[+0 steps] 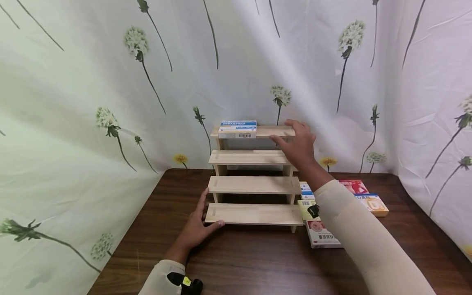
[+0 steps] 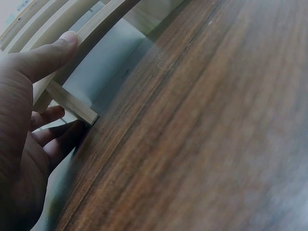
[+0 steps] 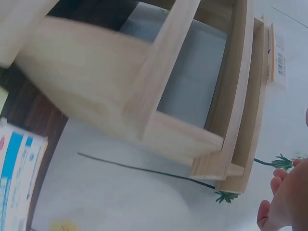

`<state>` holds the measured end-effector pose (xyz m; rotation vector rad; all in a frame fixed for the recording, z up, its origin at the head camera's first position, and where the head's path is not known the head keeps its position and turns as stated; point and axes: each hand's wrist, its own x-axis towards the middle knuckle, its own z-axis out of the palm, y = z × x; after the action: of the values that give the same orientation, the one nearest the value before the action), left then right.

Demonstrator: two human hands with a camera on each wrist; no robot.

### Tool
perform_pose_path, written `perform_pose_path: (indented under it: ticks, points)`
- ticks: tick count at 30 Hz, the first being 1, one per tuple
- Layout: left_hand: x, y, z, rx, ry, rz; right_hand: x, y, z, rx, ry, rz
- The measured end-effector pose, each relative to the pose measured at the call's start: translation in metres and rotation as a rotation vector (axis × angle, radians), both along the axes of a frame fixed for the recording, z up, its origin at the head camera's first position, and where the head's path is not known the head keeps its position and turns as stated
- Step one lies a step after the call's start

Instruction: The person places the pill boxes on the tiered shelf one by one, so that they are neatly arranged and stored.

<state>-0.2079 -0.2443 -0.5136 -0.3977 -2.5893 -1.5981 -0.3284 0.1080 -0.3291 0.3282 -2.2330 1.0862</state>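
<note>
A pale wooden four-step display rack (image 1: pixel 254 185) stands on the table. On the left part of its top step lies a white and blue medicine box (image 1: pixel 237 129), whose end also shows in the right wrist view. My left hand (image 1: pixel 195 229) holds the rack's lower left corner, thumb on the bottom step's front edge and fingers round the side. My right hand (image 1: pixel 300 143) is at the right end of the top step, with thumb and fingers spread apart. In the right wrist view this hand (image 3: pixel 288 197) appears beside the top step with nothing in its grasp.
Right of the rack lie several boxes: a blue and white one (image 1: pixel 307 191), a yellow-green one (image 1: pixel 304 209), a white and red one (image 1: pixel 324 237), a red one (image 1: pixel 355 186) and an orange and white one (image 1: pixel 374 205). A dandelion-print curtain (image 1: pixel 239 82) hangs behind the dark wooden table (image 1: pixel 254 262).
</note>
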Motion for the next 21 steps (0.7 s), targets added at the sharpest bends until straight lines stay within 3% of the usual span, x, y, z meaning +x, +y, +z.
perform_pose_path:
  ticks: [9,21]
  points:
    - [0.000,0.000,0.000,-0.006,0.001,0.008,0.013,0.014,-0.004,0.054,0.059,0.018]
    - [0.003,0.001,0.004,-0.009,-0.011,0.006,0.039,0.045,-0.005,-0.040,0.041,0.063]
